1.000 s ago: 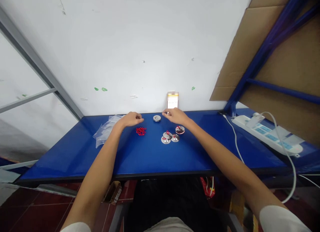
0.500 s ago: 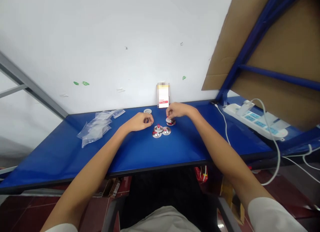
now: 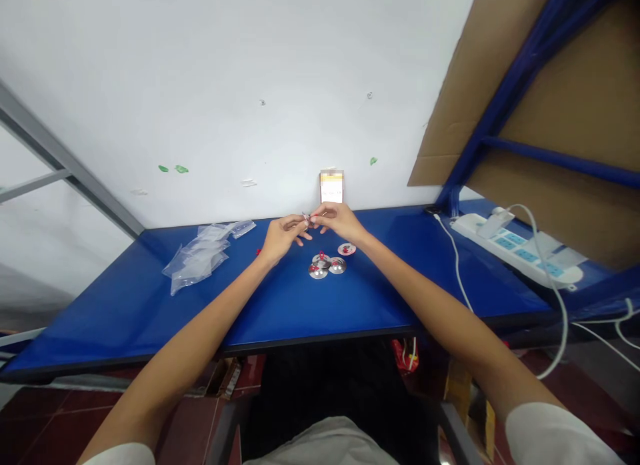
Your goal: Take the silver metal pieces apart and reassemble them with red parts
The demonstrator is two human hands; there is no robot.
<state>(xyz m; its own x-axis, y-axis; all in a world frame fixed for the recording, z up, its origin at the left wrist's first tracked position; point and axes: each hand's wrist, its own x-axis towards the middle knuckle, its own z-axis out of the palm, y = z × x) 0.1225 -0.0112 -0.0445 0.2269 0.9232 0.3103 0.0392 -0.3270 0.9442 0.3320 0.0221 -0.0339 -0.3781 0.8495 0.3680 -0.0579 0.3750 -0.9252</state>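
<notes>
My left hand (image 3: 284, 238) and my right hand (image 3: 338, 221) meet above the back of the blue table. Their fingertips pinch a finger cymbal (image 3: 307, 219) with a bit of red on it; the fingers cover most of it. Just in front of them lies a small pile of silver finger cymbals (image 3: 319, 272) with red loops, one resting on top of the others. A single finger cymbal (image 3: 347, 249) lies apart, below my right wrist. Beside my left wrist a small red piece (image 3: 259, 251) shows, partly hidden.
Clear plastic bags (image 3: 197, 258) are heaped on the left of the blue table (image 3: 300, 315). A phone (image 3: 331, 187) leans against the white wall behind my hands. At the right sit a white power strip (image 3: 517, 250) and a white cable (image 3: 456, 265).
My right hand has lifted the upper finger cymbal off the right-hand stack and carried it left to my left hand. One finger cymbal stays there. My left hand has moved up and inward.
</notes>
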